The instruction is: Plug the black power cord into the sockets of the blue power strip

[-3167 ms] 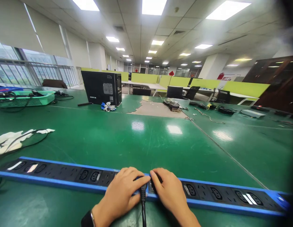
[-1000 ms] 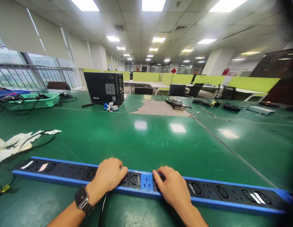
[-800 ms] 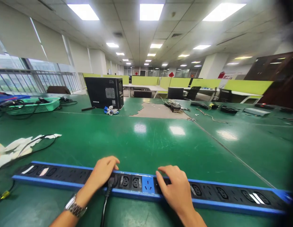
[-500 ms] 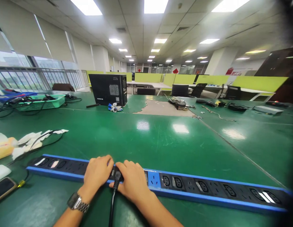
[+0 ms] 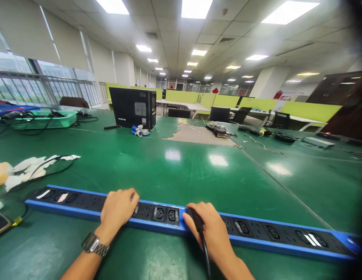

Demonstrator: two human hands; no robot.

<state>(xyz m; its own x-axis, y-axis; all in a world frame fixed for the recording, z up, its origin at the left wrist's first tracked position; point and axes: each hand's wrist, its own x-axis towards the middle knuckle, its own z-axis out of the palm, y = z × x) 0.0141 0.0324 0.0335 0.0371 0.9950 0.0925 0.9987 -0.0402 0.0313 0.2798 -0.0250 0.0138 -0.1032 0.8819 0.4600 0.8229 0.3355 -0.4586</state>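
A long blue power strip [image 5: 152,226] with black socket panels lies across the near part of the green table. My left hand [image 5: 119,206] rests on its left-middle section, closed with the fingers curled over the strip. My right hand [image 5: 211,227] is right of the middle, closed on a black power plug [image 5: 196,219]. The plug is held over the strip beside the blue socket section; its front end is hidden by the fingers, so I cannot tell whether it touches a socket. Its black cord [image 5: 206,251] hangs down toward me.
A black computer tower [image 5: 127,107] stands at the back left, with blue-and-white gloves [image 5: 140,130] before it. A green basket [image 5: 57,119] with cables is far left. White cloth or tissue [image 5: 29,167], a cable and a phone [image 5: 0,224] lie at left. Loose parts [image 5: 220,130] sit behind.
My right hand has moved right along the strip with the plug, out of the middle sockets and over to the blue section. My left hand stays on the strip. The view has shifted slightly.
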